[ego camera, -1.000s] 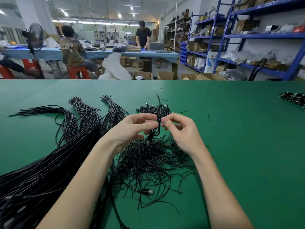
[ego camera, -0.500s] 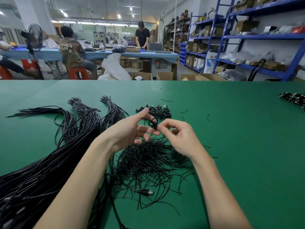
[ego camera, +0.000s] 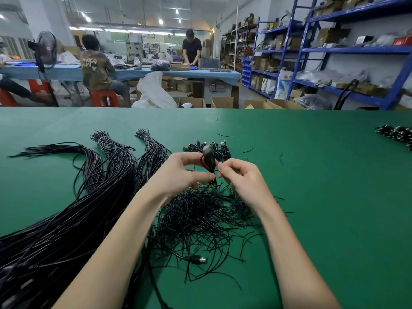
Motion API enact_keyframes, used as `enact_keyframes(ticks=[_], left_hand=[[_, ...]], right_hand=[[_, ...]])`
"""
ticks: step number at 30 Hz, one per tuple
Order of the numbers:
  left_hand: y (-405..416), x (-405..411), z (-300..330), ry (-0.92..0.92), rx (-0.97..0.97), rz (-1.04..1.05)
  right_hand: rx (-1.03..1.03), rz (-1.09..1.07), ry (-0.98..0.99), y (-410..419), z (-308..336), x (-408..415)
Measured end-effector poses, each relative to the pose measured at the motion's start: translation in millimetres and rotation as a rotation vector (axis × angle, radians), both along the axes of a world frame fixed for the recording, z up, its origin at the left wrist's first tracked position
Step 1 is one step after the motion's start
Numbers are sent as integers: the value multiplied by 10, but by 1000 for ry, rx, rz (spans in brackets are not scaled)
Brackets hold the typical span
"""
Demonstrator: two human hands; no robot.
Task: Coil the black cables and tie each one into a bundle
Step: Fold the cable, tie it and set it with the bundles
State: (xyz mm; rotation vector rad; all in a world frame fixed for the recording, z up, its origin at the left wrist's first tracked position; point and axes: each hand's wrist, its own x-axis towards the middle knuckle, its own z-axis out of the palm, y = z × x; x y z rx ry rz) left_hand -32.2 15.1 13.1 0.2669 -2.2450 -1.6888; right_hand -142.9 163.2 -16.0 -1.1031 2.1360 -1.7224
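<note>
A small coiled cable (ego camera: 208,162) is held up between both hands, just above the green table (ego camera: 323,197). The left hand (ego camera: 178,175) is curled round the coil from its side, thumb and forefinger pinching the lower part of the loop; the right hand (ego camera: 239,177) pinches what appears to be the thin tie at the coil's waist, fingertips pressed together, the remaining fingers curled in. Whether the tie is fully twisted cannot be told: the area is blurred. Just beyond the fingertips a small heap of finished bundles (ego camera: 209,149) is seen, plugs pointing outward; a second heap (ego camera: 396,134) lies well apart, far off the right hand's side. Directly beneath the fingers and wrists a loose pile of thin black ties (ego camera: 200,219) is spread, with one plug (ego camera: 199,259) lying nearer the body. Off the left hand's side, long sheaves of uncoiled cables (ego camera: 78,208) are laid out, several banded at the far ends. Progress is judged as early: few bundles done, the great bulk of cable untouched. Compared with half a second earlier, the coil has been raised and turned so that its plug end shows above the left thumb; the left fingers, then partly spread, are now closed on the coil, and the right pinch has been kept at the same spot.
</note>
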Motion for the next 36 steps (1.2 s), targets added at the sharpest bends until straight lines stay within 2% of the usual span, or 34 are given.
enact_keyframes(ticks=[3, 6, 11, 16, 19, 21, 23, 26, 31, 36], left_hand=[[-6, -7, -26, 127, -40, 55], [-14, -13, -18, 141, -115, 36], [-15, 8, -21, 174, -56, -38], [57, -40, -40, 223, 99, 19], [27, -50, -24, 59, 190, 82], [12, -34, -15, -83, 246, -5], [2, -22, -23, -101, 245, -85], [6, -1, -11, 41, 143, -59], [101, -31, -44, 241, -276, 118], [183, -75, -89, 317, -368, 141]], right_hand=[[-60, 65, -196, -2, 39, 7], [-73, 104, -380, -2, 53, 19], [-118, 126, -553, -4, 61, -3], [-213, 114, -514, 3, 76, -23], [-230, 130, -434, 15, 81, -19], [-220, 147, -397, 22, 79, -14], [-210, 168, -394, 30, 78, -6], [-179, 192, -438, 52, 91, -15], [-113, 168, -510, 88, 95, -68], [-66, 59, -489, 90, 101, -104]])
